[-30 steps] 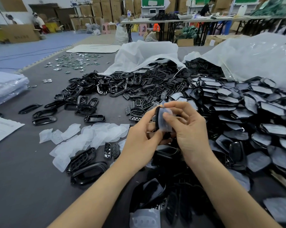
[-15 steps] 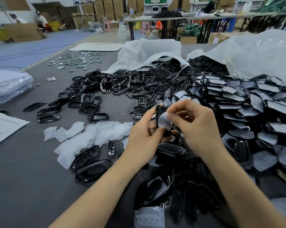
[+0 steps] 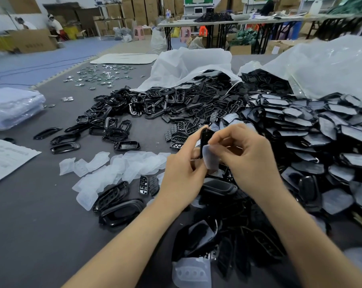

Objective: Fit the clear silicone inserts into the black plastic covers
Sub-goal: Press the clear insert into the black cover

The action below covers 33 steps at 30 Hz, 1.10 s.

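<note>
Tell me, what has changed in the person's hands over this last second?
The right hand has drawn the clear insert lower against the black cover, so the cover's top now shows bare. The left hand still holds the cover; neither let go. The pile of black parts lies unchanged.

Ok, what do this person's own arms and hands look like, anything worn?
Nothing worn that shows. The left hand and right hand are ungloved, with no rings, watch or wristbands. The left forearm and right forearm are bare, no sleeves down to the frame's lower edge.
</note>
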Available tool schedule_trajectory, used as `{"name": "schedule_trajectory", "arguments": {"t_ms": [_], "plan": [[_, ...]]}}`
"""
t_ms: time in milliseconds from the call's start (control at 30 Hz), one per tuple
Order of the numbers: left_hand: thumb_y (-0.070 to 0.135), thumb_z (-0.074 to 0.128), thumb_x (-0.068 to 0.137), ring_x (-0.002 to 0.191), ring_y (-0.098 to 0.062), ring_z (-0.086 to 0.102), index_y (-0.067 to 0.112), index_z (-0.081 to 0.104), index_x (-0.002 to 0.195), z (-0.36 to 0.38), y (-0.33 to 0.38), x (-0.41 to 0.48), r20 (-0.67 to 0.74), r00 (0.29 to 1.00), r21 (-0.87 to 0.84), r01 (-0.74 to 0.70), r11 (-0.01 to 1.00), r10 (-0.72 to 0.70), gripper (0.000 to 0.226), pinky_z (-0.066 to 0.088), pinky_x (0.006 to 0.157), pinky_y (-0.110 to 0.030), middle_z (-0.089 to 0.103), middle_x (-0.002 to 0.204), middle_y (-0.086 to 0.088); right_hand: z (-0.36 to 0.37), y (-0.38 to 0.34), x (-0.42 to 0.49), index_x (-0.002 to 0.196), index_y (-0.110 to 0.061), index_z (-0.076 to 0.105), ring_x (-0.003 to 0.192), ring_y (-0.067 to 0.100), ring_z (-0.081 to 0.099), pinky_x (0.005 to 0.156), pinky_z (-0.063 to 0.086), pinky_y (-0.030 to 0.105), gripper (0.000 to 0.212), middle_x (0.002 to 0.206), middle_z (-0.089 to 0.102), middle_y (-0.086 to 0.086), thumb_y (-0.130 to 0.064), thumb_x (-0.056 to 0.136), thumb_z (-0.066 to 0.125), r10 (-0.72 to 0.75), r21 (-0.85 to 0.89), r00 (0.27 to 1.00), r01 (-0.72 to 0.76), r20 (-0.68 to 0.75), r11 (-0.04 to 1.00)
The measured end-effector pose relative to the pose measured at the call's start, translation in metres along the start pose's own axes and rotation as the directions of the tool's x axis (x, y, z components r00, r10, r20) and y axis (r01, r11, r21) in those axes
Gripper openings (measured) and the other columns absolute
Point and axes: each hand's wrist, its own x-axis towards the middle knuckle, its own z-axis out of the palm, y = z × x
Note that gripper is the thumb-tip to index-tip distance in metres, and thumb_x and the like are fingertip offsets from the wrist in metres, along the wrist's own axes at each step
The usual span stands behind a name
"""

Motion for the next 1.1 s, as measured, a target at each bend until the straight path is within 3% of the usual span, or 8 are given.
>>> {"name": "schedule_trajectory", "arguments": {"t_ms": [100, 233, 367, 467, 633, 767, 1033, 1100], "plan": [[0.006, 0.054, 0.091, 0.076, -0.014, 0.07, 0.043, 0.045, 0.129, 0.001, 0.0, -0.001, -0.006, 0.999, -0.009, -0.037, 0.999, 0.037, 0.054, 0.057, 0.07, -0.037, 0.072, 0.087, 0.013, 0.011, 0.004, -0.007, 0.08, -0.012, 0.069, 0.074, 0.01, 0.059, 0.07, 0.048, 0.019, 0.018, 0.081, 0.062, -0.004, 0.006, 0.077, 0.07, -0.185, -0.122, 0.97, 0.167, -0.154, 0.978], [0.0, 0.051, 0.084, 0.063, 0.002, 0.064, 0.044, 0.044, 0.13, 0.003, 0.0, -0.003, -0.021, 0.995, 0.008, -0.099, 0.995, 0.1, 0.064, 0.048, 0.061, -0.011, 0.068, 0.078, 0.026, 0.02, 0.007, -0.015, 0.083, -0.002, 0.066, 0.072, 0.018, 0.055, 0.066, 0.043, 0.02, 0.007, 0.081, 0.057, -0.003, 0.003, 0.082, 0.069, -0.436, -0.345, 0.849, 0.33, -0.299, 0.879], [0.005, 0.052, 0.085, 0.049, 0.0, 0.05, 0.044, 0.041, 0.133, 0.003, 0.003, -0.003, -0.063, 0.981, 0.095, -0.175, 0.98, 0.182, 0.063, 0.042, 0.05, -0.011, 0.062, 0.071, 0.027, 0.026, 0.008, -0.02, 0.089, -0.008, 0.055, 0.068, 0.02, 0.058, 0.063, 0.045, 0.025, 0.016, 0.078, 0.062, 0.005, -0.001, 0.085, 0.069, -0.497, -0.353, 0.788, 0.378, -0.363, 0.856], [0.008, 0.053, 0.086, 0.055, 0.002, 0.058, 0.043, 0.04, 0.132, 0.003, 0.004, -0.004, -0.088, 0.976, 0.112, -0.189, 0.976, 0.199, 0.06, 0.046, 0.055, -0.01, 0.064, 0.079, 0.032, 0.027, 0.005, -0.02, 0.092, -0.015, 0.049, 0.071, 0.014, 0.057, 0.068, 0.046, 0.013, 0.023, 0.081, 0.062, 0.003, -0.004, 0.086, 0.068, -0.491, -0.298, 0.775, 0.397, -0.398, 0.868], [0.014, 0.055, 0.089, 0.059, -0.012, 0.063, 0.037, 0.05, 0.121, 0.003, 0.005, -0.005, -0.15, 0.967, 0.127, -0.189, 0.974, 0.208, 0.039, 0.052, 0.057, -0.029, 0.068, 0.084, 0.007, 0.026, 0.004, -0.019, 0.088, -0.013, 0.046, 0.075, 0.019, 0.059, 0.072, 0.048, 0.022, 0.026, 0.083, 0.063, 0.006, 0.003, 0.086, 0.066, -0.557, -0.297, 0.741, 0.473, -0.375, 0.829], [0.018, 0.055, 0.092, 0.053, -0.016, 0.056, 0.034, 0.056, 0.106, 0.001, 0.008, -0.005, -0.126, 0.972, 0.129, -0.182, 0.975, 0.198, 0.022, 0.046, 0.051, -0.035, 0.065, 0.076, 0.001, 0.024, 0.002, -0.02, 0.089, -0.013, 0.045, 0.077, 0.02, 0.059, 0.072, 0.049, 0.024, 0.028, 0.088, 0.058, -0.002, 0.006, 0.085, 0.065, -0.558, -0.283, 0.738, 0.481, -0.38, 0.83], [0.012, 0.053, 0.091, 0.048, -0.016, 0.043, 0.042, 0.054, 0.098, 0.0, 0.008, -0.003, -0.108, 0.97, 0.128, -0.204, 0.97, 0.218, 0.031, 0.041, 0.047, -0.038, 0.057, 0.067, -0.003, 0.022, 0.001, -0.019, 0.087, -0.012, 0.046, 0.075, 0.023, 0.06, 0.07, 0.05, 0.027, 0.025, 0.084, 0.061, 0.007, 0.006, 0.086, 0.064, -0.569, -0.286, 0.729, 0.492, -0.381, 0.822], [0.008, 0.053, 0.09, 0.047, -0.01, 0.04, 0.038, 0.055, 0.099, -0.001, 0.008, -0.003, -0.091, 0.966, 0.144, -0.229, 0.963, 0.244, 0.031, 0.039, 0.045, -0.03, 0.055, 0.067, 0.002, 0.022, 0.001, -0.019, 0.087, -0.012, 0.047, 0.075, 0.023, 0.059, 0.07, 0.049, 0.028, 0.025, 0.082, 0.061, 0.007, 0.006, 0.086, 0.063, -0.569, -0.289, 0.73, 0.491, -0.377, 0.822]]}}
